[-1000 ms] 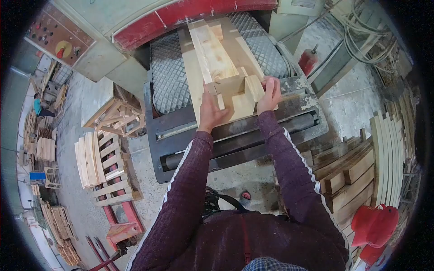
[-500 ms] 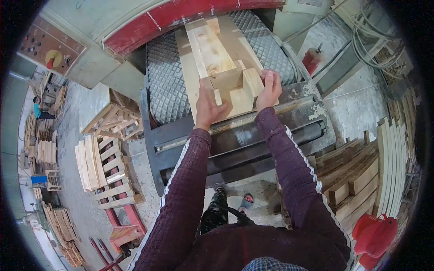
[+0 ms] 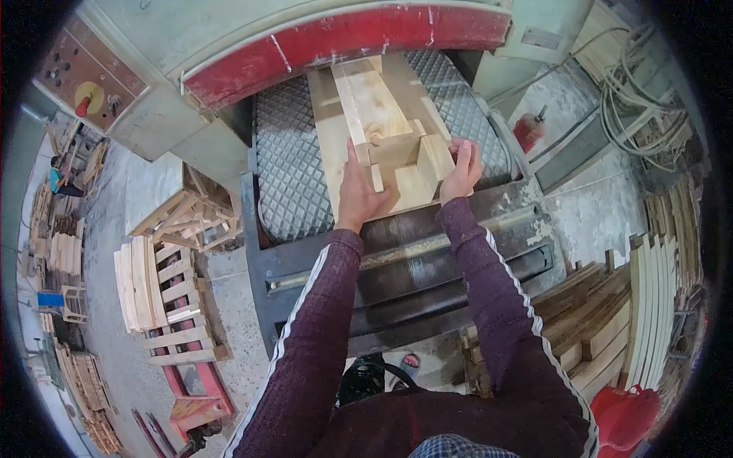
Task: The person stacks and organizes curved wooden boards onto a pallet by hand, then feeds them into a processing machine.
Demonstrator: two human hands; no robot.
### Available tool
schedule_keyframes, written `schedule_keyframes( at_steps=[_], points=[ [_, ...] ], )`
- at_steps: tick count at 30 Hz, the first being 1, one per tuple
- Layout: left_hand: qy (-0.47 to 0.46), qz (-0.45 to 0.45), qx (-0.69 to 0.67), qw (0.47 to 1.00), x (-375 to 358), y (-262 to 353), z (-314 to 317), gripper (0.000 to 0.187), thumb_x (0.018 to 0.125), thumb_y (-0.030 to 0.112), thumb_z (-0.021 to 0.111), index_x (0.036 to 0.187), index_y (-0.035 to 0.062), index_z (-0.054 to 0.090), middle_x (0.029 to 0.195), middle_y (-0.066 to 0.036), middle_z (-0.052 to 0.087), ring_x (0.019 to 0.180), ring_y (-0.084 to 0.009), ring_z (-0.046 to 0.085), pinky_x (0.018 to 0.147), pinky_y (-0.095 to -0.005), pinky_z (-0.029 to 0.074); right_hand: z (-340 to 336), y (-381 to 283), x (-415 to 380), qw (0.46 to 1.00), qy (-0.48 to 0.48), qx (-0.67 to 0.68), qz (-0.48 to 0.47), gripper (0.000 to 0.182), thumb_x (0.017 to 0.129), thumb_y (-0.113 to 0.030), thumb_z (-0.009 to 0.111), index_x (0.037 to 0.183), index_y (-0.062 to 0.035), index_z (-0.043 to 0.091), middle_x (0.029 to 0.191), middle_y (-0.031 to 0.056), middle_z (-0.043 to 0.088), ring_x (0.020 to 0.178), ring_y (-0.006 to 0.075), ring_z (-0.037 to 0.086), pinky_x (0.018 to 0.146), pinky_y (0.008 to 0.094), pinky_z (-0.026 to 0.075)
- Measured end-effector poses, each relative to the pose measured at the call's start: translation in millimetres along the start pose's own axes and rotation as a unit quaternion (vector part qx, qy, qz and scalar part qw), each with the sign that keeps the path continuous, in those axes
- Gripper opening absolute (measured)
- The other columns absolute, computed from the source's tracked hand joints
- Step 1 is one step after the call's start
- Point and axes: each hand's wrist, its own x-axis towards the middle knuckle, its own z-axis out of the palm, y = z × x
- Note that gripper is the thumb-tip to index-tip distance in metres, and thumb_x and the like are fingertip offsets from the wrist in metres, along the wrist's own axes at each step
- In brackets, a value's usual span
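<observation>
A flat wooden board (image 3: 328, 153) lies on the machine's textured grey belt (image 3: 286, 153), its far end under the red guard. On top of it rest a long wooden piece (image 3: 378, 103) and smaller blocks, one of them an upright block (image 3: 434, 162) at the right. My left hand (image 3: 359, 191) lies against the left side of the wood pieces, fingers forward and thumb spread. My right hand (image 3: 461, 172) has its fingers bent round the board's right edge, beside the upright block.
The red guard (image 3: 343, 46) spans the machine opening. A control panel (image 3: 88, 76) is at upper left. Pallets with planks (image 3: 141, 282) and a red pallet jack (image 3: 200, 412) stand left, stacked boards (image 3: 649, 305) right. A person in teal (image 3: 57, 179) is far left.
The view has tilted, so the machine and hands appear lower. Both hands stay at the wood, which keeps about the same arrangement on the belt.
</observation>
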Motion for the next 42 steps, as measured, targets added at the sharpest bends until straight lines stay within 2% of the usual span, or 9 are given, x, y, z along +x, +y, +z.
schedule_keyframes(
  at_steps=[12,19,21,22,23,25,27,33,42],
  points=[
    [0.017,0.039,-0.018,0.999,38.5,-11.5,-3.1,0.118,0.060,0.019,0.076,0.146,-0.0041,-0.002,0.137,-0.026,0.042,0.127,-0.0410,0.041,0.112,-0.0510,0.022,20.0,35.1,27.7,0.999,0.003,-0.038,-0.006,0.032,0.098,-0.027,0.043,0.092,0.0000,0.059,0.071,0.0036,0.054,0.067,0.0124,0.051,0.067,0.0288,0.043],
    [0.032,0.080,-0.038,0.996,57.8,-40.1,-6.8,0.118,0.060,0.025,0.079,0.146,-0.0041,0.003,0.139,-0.027,0.039,0.131,-0.0409,0.036,0.112,-0.0513,0.020,-33.5,-23.3,-46.2,0.972,-0.085,-0.206,-0.073,0.024,0.093,-0.019,0.055,0.104,0.0018,0.055,0.104,0.0163,0.050,0.101,0.0269,0.051,0.088,0.0350,0.040],
    [-0.115,-0.039,0.270,0.955,43.5,-35.7,-17.5,0.118,0.059,0.030,0.083,0.146,-0.0021,0.010,0.140,-0.027,0.038,0.132,-0.0399,0.034,0.112,-0.0512,0.020,-74.5,-92.6,-96.2,0.935,-0.200,-0.287,-0.064,0.020,0.089,-0.014,0.059,0.102,0.0005,0.056,0.103,0.0155,0.051,0.099,0.0295,0.051,0.088,0.0353,0.041],
    [-0.124,-0.025,0.313,0.941,20.5,-6.6,-37.1,0.097,0.063,0.027,0.082,0.141,0.0011,0.031,0.133,-0.024,0.047,0.129,-0.0362,0.042,0.107,-0.0484,0.029,-104.6,-96.6,-124.6,0.931,-0.216,-0.288,-0.067,0.017,0.087,-0.011,0.060,0.100,0.0000,0.057,0.101,0.0147,0.051,0.098,0.0291,0.052,0.087,0.0354,0.041],
    [-0.118,-0.033,0.312,0.942,-5.7,6.8,-51.3,0.097,0.063,0.027,0.082,0.141,0.0011,0.031,0.133,-0.024,0.047,0.129,-0.0362,0.042,0.107,-0.0484,0.029,-136.7,-96.7,-149.9,0.927,-0.232,-0.288,-0.071,0.015,0.086,-0.008,0.061,0.098,-0.0004,0.058,0.100,0.0138,0.052,0.096,0.0286,0.052,0.086,0.0355,0.042],
    [0.017,0.132,0.048,0.990,-67.0,23.4,-88.1,0.052,0.074,0.018,0.075,0.120,0.0013,0.058,0.111,-0.019,0.063,0.108,-0.0281,0.060,0.091,-0.0407,0.045,-184.3,-105.3,-195.4,0.913,-0.257,-0.302,-0.096,0.010,0.085,-0.007,0.062,0.093,-0.0008,0.059,0.098,0.0134,0.052,0.093,0.0275,0.053,0.083,0.0358,0.043],
    [-0.004,-0.039,-0.114,0.993,-143.8,73.3,-135.6,0.019,0.082,0.014,0.069,0.096,0.0019,0.070,0.085,-0.011,0.069,0.079,-0.0169,0.067,0.071,-0.0297,0.050,-216.5,-119.7,-231.8,0.917,-0.262,-0.300,-0.038,0.009,0.084,-0.007,0.062,0.090,-0.0005,0.059,0.096,0.0135,0.053,0.090,0.0267,0.054,0.081,0.0356,0.044],
    [0.068,-0.187,-0.086,0.976,-323.8,99.5,-258.8,0.015,0.090,0.013,0.062,0.093,0.0004,0.069,0.076,-0.005,0.067,0.065,-0.0105,0.064,0.062,-0.0242,0.048,-217.3,-157.2,-295.5,0.918,-0.289,-0.273,-0.004,0.008,0.085,-0.006,0.060,0.090,-0.0004,0.058,0.094,0.0131,0.053,0.087,0.0259,0.053,0.077,0.0336,0.046],
    [0.320,-0.344,0.066,0.880,-528.2,7.5,-389.1,0.017,0.093,0.015,0.057,0.102,0.0041,0.067,0.074,-0.007,0.068,0.066,-0.0113,0.065,0.063,-0.0254,0.048,-7.5,-179.8,-352.1,0.835,-0.505,-0.193,-0.106,0.004,0.082,-0.004,0.061,0.085,-0.0012,0.060,0.091,0.0129,0.055,0.088,0.0282,0.054,0.081,0.0354,0.044]
  ],
)
